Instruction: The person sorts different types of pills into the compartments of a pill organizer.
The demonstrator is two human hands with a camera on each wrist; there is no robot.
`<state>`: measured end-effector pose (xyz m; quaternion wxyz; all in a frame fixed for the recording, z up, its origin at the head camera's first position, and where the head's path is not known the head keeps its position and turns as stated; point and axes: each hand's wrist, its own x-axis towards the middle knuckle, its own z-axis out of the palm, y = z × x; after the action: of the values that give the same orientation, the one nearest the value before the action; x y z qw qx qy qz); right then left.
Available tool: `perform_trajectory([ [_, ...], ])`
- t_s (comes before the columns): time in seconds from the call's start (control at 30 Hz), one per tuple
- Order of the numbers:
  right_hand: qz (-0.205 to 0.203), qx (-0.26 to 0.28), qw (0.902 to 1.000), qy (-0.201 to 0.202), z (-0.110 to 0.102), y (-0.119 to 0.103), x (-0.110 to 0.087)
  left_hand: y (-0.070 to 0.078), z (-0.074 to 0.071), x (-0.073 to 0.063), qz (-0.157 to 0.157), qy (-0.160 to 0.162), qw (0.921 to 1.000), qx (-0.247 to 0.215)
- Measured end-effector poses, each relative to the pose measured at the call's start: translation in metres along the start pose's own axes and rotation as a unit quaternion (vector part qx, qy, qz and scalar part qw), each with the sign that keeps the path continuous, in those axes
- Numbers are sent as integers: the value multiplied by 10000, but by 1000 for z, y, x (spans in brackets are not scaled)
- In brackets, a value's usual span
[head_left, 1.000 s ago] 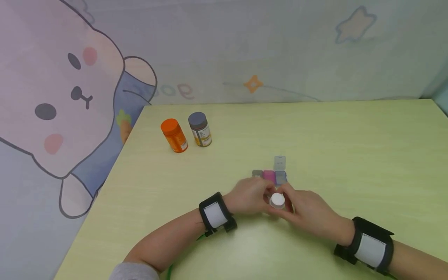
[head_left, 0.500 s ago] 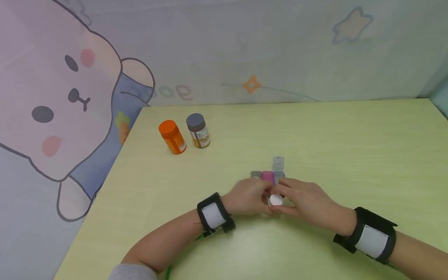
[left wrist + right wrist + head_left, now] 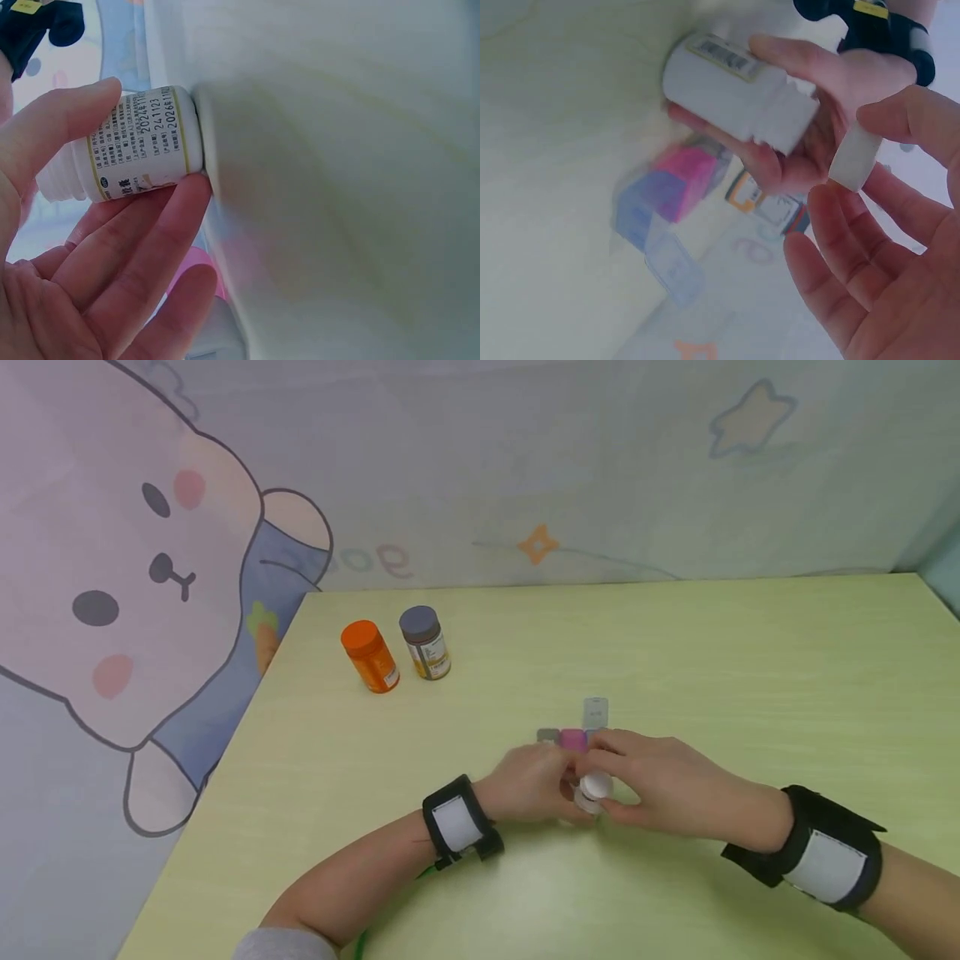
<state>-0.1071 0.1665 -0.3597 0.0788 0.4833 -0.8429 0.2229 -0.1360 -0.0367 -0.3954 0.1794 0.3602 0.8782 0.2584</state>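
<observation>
Across the broad pale yellow-green surface (image 3: 750, 677), the right hand (image 3: 678, 787) pinches while the left hand (image 3: 528, 785) grasps. Just beyond sits a grey, pink and blue plastic box (image 3: 681, 180), one translucent lid (image 3: 673, 264) open. The left's hold, a white labelled plastic bottle (image 3: 146, 146), seems upright; it's best kept steady. The right's white round cap (image 3: 855, 157), off the neck, should move straight, without tipping the bottle.

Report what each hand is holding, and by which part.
The left hand grips the white bottle around its labelled body; the right hand pinches the white cap by opposite sides, apart from the bottle.
</observation>
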Motion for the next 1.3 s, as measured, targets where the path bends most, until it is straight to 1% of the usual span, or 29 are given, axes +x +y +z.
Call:
perform_trajectory([
  [0.07,348,87,9993,-96,-7,1,-3,0,0,0,-31,-9,10000,44],
  [0.13,799,203,9963,-240,-12,5,-9,1,1,1,-32,-3,9999,114],
  [0.2,1237,323,9910,-385,-15,13,-16,1,1,1,-49,1,9998,168],
  [0.3,1760,522,9815,-543,-17,29,-28,2,1,1,-43,-8,9997,231],
  [0.4,2095,663,9737,-596,-15,49,-38,2,1,0,-36,-2,9997,244],
  [0.53,2383,1013,9642,-573,-12,69,-51,2,1,-1,-26,8,9995,299],
  [0.63,2567,1353,9553,-566,-10,79,-57,2,2,-1,-36,-42,9996,291],
  [0.73,2736,1415,9495,-591,-8,83,-61,3,3,0,-12,-123,9994,310],
  [0.83,2759,1100,9527,-648,-7,83,-63,4,3,0,87,-172,9990,408],
  [0.97,2803,682,9546,-747,-7,82,-62,5,2,0,179,-113,9983,547],
  [1.07,2775,550,9560,-771,-5,84,-61,5,1,0,190,-64,9981,579],
  [1.23,2733,318,9579,-816,-1,84,-61,5,1,-2,161,-40,9988,454],
  [1.3,2660,84,9606,-797,0,80,-60,5,2,-4,97,-51,9994,320],
])
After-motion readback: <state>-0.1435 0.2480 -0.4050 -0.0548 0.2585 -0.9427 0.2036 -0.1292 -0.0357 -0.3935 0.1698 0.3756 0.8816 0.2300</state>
